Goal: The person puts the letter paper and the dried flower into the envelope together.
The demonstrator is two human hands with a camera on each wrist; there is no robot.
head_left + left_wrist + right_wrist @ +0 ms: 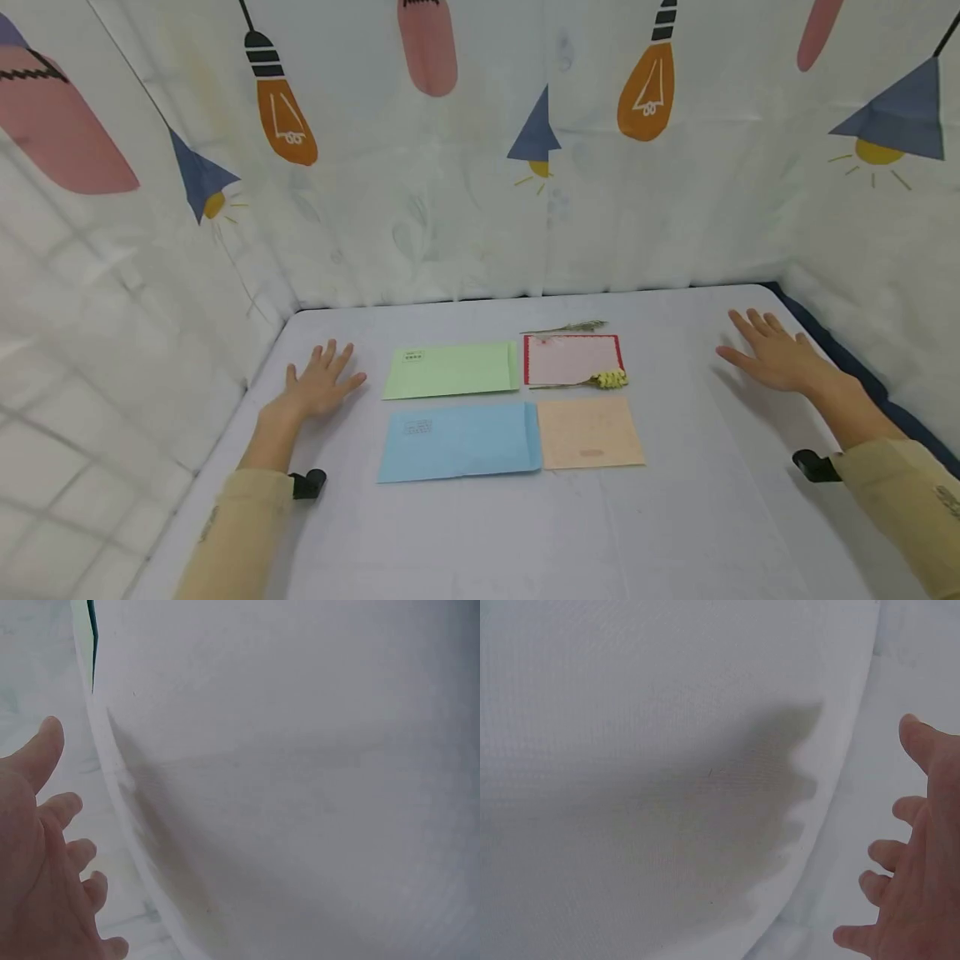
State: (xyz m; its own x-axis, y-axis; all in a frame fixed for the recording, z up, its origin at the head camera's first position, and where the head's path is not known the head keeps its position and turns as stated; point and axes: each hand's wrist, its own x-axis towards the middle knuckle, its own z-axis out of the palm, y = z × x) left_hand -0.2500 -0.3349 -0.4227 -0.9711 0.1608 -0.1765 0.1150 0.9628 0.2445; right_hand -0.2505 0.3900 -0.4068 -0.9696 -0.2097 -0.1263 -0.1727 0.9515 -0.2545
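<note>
My left hand (317,385) is spread above the left side of the table, holding nothing, with its shadow on the cloth. Nearest to it lies a green envelope (450,372). Below that is a blue envelope (459,442), and a tan envelope (589,433) sits against its right edge. A pink card with a red border (570,354) lies at the upper right of the group. A yellow flower sprig (609,380) rests across its lower edge, and a dried green sprig (577,327) lies along its top. Over the table's right side, my right hand (776,354) has its fingers spread, also holding nothing.
A white cloth covers the table (480,542). Behind it and at both sides hangs a pale curtain (450,225) printed with lamps and bulbs. Dark fabric (855,371) shows along the right edge. Each wrist carries a small black camera mount (307,484).
</note>
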